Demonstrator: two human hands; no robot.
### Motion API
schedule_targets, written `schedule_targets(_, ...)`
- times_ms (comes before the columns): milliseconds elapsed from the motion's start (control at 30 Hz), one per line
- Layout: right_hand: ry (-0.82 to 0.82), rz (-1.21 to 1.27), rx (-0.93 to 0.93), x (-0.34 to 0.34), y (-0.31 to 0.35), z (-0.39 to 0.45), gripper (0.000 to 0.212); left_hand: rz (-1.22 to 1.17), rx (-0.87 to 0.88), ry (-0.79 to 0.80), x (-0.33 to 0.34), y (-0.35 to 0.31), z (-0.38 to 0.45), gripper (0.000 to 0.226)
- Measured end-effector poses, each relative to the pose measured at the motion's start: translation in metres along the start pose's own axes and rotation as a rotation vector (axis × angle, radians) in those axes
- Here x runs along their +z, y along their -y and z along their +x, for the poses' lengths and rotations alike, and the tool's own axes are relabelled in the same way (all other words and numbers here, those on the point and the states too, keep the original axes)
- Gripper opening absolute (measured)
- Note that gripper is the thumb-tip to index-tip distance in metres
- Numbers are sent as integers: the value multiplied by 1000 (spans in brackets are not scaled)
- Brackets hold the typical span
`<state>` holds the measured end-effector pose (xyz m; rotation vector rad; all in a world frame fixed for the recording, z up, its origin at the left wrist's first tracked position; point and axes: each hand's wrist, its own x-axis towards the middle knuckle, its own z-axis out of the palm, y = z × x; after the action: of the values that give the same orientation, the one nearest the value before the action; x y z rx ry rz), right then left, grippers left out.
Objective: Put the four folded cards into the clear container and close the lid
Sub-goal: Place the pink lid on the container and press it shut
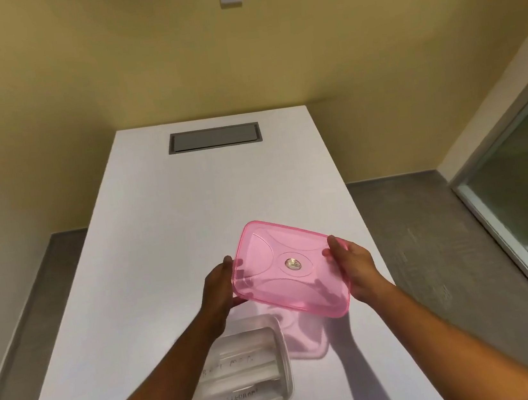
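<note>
Head view: cards (242, 375) lie inside the clear container (284, 348) on the table (148, 248), left hand (217, 290) and right hand (355, 268) grip the pink lid (288, 294) aloft by opposite edges; closing apparently remains, requiring alignment and lowering.

Left arm: bare, stretched forward from the lower left, forearm angled up and to the right.
Left hand (218, 289): grip closed on the left edge of the pink lid (290, 268), thumb on top, fingers underneath.
Right arm: bare, reaching forward from the lower right.
Right hand (355, 266): grip closed on the lid's right edge, thumb on top.
Both hands: raised, level with each other.
</note>
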<state>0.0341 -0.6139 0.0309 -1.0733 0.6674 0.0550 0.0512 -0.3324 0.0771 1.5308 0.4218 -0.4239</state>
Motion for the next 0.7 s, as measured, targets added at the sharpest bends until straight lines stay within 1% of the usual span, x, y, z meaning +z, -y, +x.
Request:
schedule_targets(67, 24, -36, 21, 19, -11, -10, 40, -48, 4, -47, -18, 7, -13, 40)
schedule_targets(133, 39, -76, 37, 36, -21, -19, 32, -48, 25, -76, -37, 17, -22, 41)
schedule_targets(200, 73, -105, 66, 52, -32, -30, 25, -24, 27, -88, -56, 30, -28, 35)
schedule_targets(267, 104, -109, 98, 65, -44, -40, 13, 33, 8, -114, -75, 43, -32, 24)
schedule_targets(300, 102, -109, 103, 69, -51, -45, 11, 56, -12, -123, -84, 48, -33, 20)
schedule_targets(400, 4, -132, 91, 82, -77, -57, 22, 41, -56, -139, -107, 58, -38, 29)
schedule_targets(500, -114, -255, 28, 85, -99, -69, 32, 26, -54, -173, -124, 71, -38, 21)
schedule_targets(567, -121, -353, -20, 84, -112, -73, 37, 39, -52, -215, -134, 79, -37, 13)
schedule_targets(633, -95, -438, -61, 83, -123, -77, 46, 97, -46, -264, -140, 83, -36, 24)
schedule_targets(700, -86, -490, -98, 87, -132, -81, 47, 170, -34, -277, -143, 85, -38, 32)
